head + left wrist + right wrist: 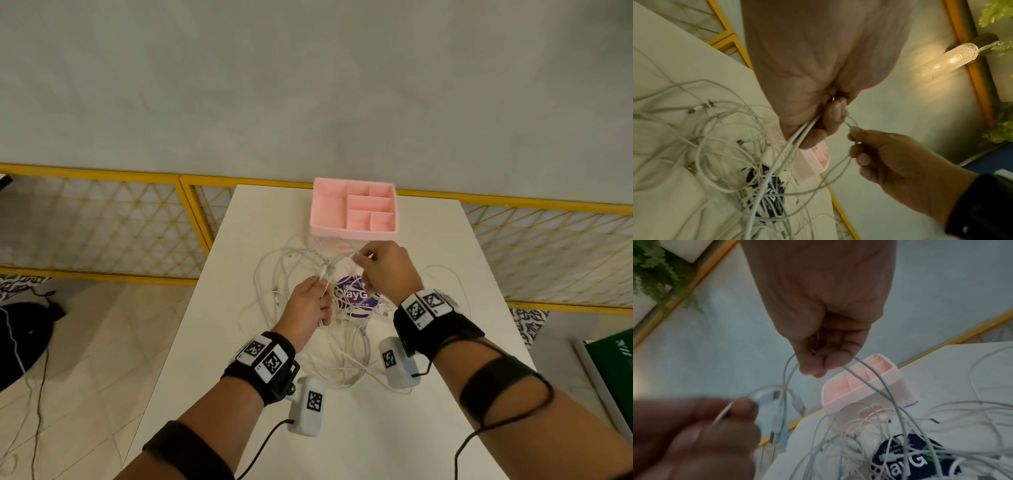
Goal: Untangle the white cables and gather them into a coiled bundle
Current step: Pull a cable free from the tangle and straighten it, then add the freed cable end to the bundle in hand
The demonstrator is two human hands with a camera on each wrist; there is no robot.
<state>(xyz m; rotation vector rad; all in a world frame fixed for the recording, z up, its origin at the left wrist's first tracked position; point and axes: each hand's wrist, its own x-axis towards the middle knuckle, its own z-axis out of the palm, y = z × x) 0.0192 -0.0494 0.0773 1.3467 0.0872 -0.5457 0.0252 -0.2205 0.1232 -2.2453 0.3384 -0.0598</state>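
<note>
A tangle of thin white cables [301, 270] lies spread over the middle of the white table [394, 428], partly lifted. My left hand [310, 303] grips a few strands in a closed fist; in the left wrist view the cables [791, 142] run out under the thumb. My right hand [380, 265], a little farther and to the right, pinches a cable loop [789, 368] between thumb and fingers. Both hands are raised above the heap, close together. Several connector ends [797, 402] hang from the strands between them.
A pink divided organiser box [354, 209] stands just behind the cables at the table's far edge. A round dark purple sticker [352, 296] sits under the tangle. A yellow mesh fence [102, 219] runs behind the table. A green box [609, 359] lies at right.
</note>
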